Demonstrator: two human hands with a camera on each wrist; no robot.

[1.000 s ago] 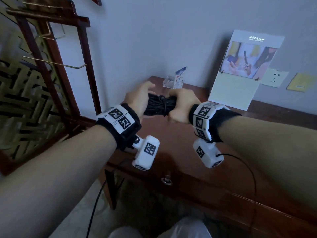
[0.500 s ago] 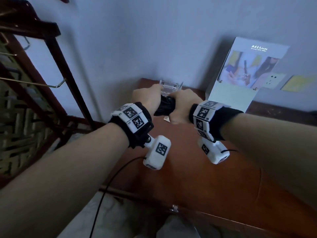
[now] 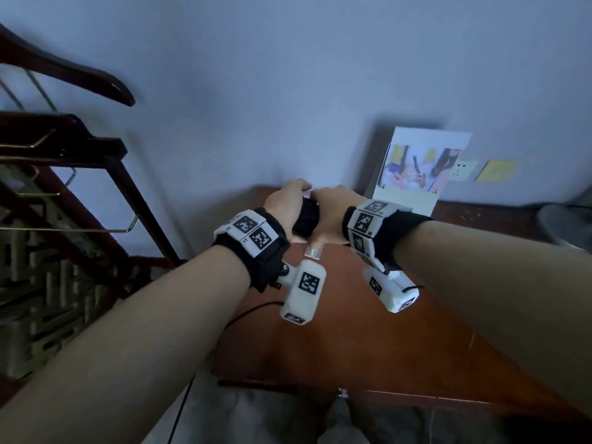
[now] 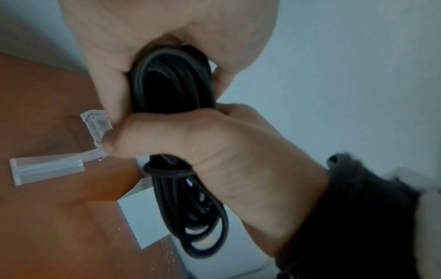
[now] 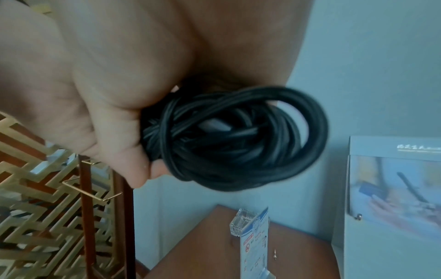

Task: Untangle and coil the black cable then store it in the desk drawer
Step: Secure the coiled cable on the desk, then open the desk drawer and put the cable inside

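Note:
The black cable point(image 3: 306, 219) is a tight coiled bundle held up over the far end of the brown desk point(image 3: 352, 331). My left hand point(image 3: 283, 205) grips one end of the bundle and my right hand point(image 3: 331, 208) grips the other, knuckles almost touching. In the left wrist view the right hand point(image 4: 226, 151) wraps the middle of the cable point(image 4: 169, 81), and a turn is wound around the loops just below it. In the right wrist view the loops of the cable point(image 5: 238, 137) stick out past the curled fingers point(image 5: 114, 136). The drawer's small metal knob point(image 3: 342, 393) sits on the desk's front edge.
A clear plastic card holder point(image 5: 253, 236) stands on the desk under the hands. A white picture board point(image 3: 416, 174) leans on the wall at the back right. A dark wooden rack with brass rails point(image 3: 96, 174) stands left of the desk. A wall socket point(image 3: 461, 169) is right of the board.
Both hands have come closer together and moved toward the wall. Less cable shows between them. The head view has tipped down over the desk.

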